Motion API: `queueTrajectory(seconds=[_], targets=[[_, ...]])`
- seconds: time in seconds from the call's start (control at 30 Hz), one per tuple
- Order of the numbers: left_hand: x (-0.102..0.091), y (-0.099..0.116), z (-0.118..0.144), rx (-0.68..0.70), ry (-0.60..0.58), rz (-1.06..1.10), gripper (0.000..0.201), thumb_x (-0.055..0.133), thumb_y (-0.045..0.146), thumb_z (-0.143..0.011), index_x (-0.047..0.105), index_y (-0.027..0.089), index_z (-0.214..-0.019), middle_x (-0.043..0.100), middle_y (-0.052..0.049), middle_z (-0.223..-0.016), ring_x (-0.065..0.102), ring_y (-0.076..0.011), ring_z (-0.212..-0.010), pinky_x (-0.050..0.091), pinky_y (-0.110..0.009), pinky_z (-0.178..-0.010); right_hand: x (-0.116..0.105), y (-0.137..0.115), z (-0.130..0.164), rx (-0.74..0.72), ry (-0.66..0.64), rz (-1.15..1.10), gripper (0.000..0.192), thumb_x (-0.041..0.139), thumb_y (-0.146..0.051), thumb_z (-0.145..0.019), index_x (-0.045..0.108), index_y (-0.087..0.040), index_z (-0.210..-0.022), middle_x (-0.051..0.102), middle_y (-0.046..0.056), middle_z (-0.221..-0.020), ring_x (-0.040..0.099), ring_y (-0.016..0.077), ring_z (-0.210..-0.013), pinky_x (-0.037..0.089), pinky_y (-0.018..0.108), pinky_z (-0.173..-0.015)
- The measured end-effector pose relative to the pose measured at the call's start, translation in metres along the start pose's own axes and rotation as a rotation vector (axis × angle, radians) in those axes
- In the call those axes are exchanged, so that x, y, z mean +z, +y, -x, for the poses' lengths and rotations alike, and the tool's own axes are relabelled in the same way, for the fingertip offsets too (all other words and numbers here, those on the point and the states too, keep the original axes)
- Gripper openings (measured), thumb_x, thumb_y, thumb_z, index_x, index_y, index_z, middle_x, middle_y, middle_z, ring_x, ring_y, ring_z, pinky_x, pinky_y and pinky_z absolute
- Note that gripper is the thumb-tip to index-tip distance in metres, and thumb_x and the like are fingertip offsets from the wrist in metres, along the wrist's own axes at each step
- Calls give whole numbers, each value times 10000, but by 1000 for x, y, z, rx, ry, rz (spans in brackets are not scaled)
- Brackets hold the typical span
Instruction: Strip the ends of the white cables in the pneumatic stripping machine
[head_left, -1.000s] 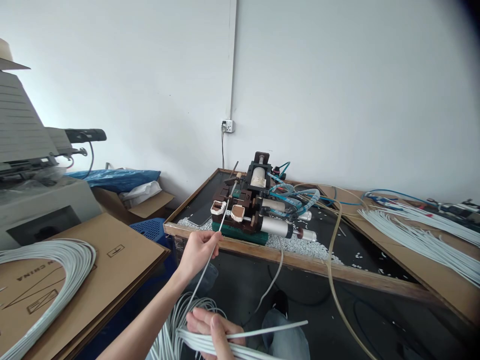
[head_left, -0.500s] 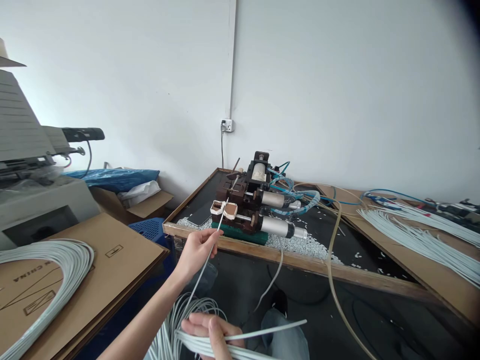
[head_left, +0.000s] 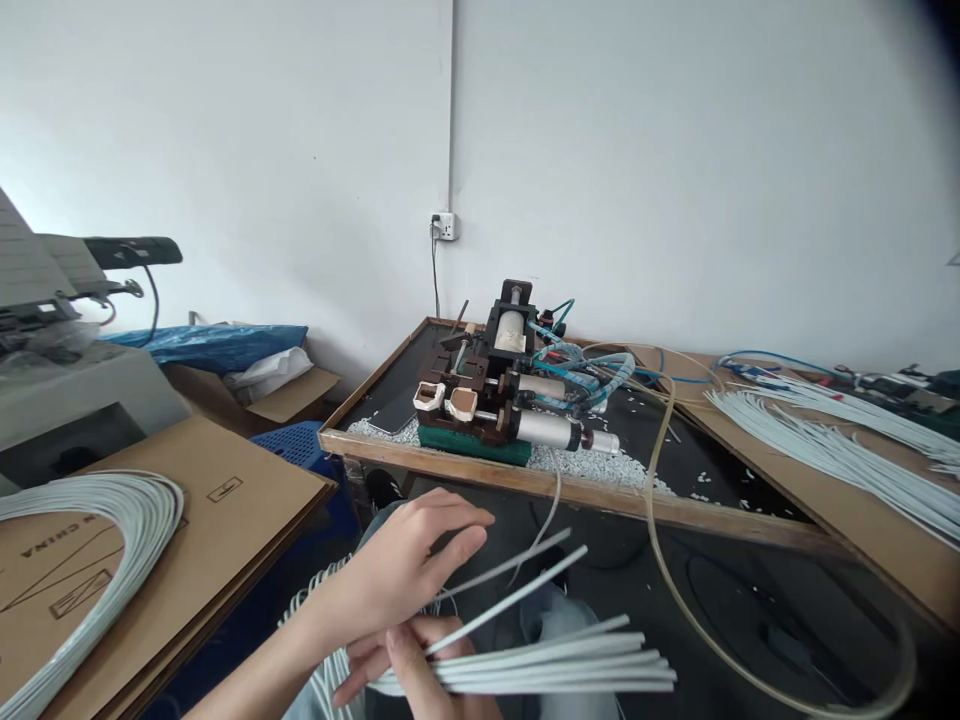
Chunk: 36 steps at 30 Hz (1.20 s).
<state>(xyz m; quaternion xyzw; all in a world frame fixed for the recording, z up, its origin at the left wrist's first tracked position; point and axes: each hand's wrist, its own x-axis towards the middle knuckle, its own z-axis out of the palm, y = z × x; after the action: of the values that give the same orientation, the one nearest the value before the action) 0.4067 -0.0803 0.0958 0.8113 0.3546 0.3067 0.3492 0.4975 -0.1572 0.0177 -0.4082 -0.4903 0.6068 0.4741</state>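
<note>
far left, a coil of white cables point(head_left: 90, 530) lies on a cardboard sheet point(head_left: 225, 500) and runs off its left edge. behind the sheet stand a grey machine point(head_left: 67, 390), a blue plastic bag point(head_left: 217, 345) and an open carton point(head_left: 285, 395).

lower centre, the left hand point(head_left: 397, 575) reaches in from the lower left, fingers point(head_left: 469, 520) extended and slightly apart, resting over loose white cable ends point(head_left: 517, 595) that angle up to the right; whether it grips one cannot be told. just beneath it the right hand point(head_left: 409, 675) is closed around a bundle of white cables point(head_left: 555, 668), thumb laid across the strands. the bundle lies below the table's near edge, its cut ends pointing right and the remainder looping down to the left behind the left wrist.

centre, a wire stripping machine point(head_left: 491, 395) with two metal cylinders and blue hoses point(head_left: 592, 365) sits on a wood-framed table point(head_left: 675, 510) near its front left corner, white insulation scraps point(head_left: 585, 465) strewn around its base. a beige hose point(head_left: 652, 480) drops over the table's front edge. a wall socket point(head_left: 444, 226) is above the machine.

right, long straight white cables point(head_left: 832, 450) lie spread toward the table's right edge.
</note>
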Motion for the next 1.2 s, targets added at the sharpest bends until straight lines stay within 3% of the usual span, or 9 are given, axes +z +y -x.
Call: queueTrajectory(seconds=[0.13,0.27,0.37,0.43,0.5,0.6,0.7,0.97,1.2], targets=[[-3,9,4,-126,-254,181,393,485,455,-954,785,206,-908,747,-72,-791,659,-209,-697,500,-256,-626,-7,-27,-2,121,-115,127,448,471,-576,-917,745,-223,-955,806,40,-702,767,285,-850,517,387,-883],[-8,11,6,-174,-247,243,381,519,445,-939,763,183,-810,728,-61,-720,628,-184,-626,450,-232,-537,-12,-39,-4,165,-82,175,389,482,-510,-935,739,-243,-1051,806,5,-717,660,271,-1137,374,396,-1062],[-5,10,6,-131,-252,217,308,574,421,-913,770,191,-857,738,-59,-766,649,-194,-693,475,-241,-612,-14,-30,-5,218,35,165,430,578,-587,-852,749,-227,-1013,788,22,-694,663,292,-1105,419,383,-1016],[-2,5,4,-152,-173,218,283,602,417,-896,764,191,-842,729,-48,-739,639,-183,-667,470,-242,-604,-16,-21,-7,243,151,186,495,631,-658,-772,746,-218,-968,789,46,-773,691,303,-1009,467,387,-946],[-1,-4,0,-179,6,240,297,614,435,-883,747,182,-802,702,-35,-677,602,-162,-603,446,-236,-557,-18,-13,-11,227,191,107,613,615,-734,-729,728,-191,-990,791,85,-883,708,305,-942,501,405,-886],[-5,-23,-9,-157,313,239,321,633,447,-865,712,165,-734,660,-23,-640,552,-145,-581,420,-232,-542,-22,-3,-19,190,89,-172,753,569,-777,-735,697,-148,-1128,784,149,-1035,716,322,-1013,512,439,-885],[-11,-41,-19,-130,471,205,326,629,434,-871,693,157,-711,639,-17,-646,541,-148,-614,416,-237,-574,-25,7,-23,207,76,-303,791,581,-768,-735,684,-117,-1172,744,199,-1137,686,347,-1109,495,479,-928],[-11,-62,-44,-121,527,167,358,609,446,-861,675,153,-668,608,-7,-619,515,-150,-577,387,-248,-561,-24,14,-16,215,39,-230,779,542,-800,-734,712,-158,-1141,768,169,-1087,685,343,-1111,497,458,-920],[-10,-73,-48,-163,581,144,375,607,437,-853,644,157,-607,522,21,-538,407,-122,-512,310,-245,-515,-20,17,-12,210,109,-215,757,538,-786,-748,718,-136,-1092,790,159,-1012,719,326,-1036,547,387,-844]])
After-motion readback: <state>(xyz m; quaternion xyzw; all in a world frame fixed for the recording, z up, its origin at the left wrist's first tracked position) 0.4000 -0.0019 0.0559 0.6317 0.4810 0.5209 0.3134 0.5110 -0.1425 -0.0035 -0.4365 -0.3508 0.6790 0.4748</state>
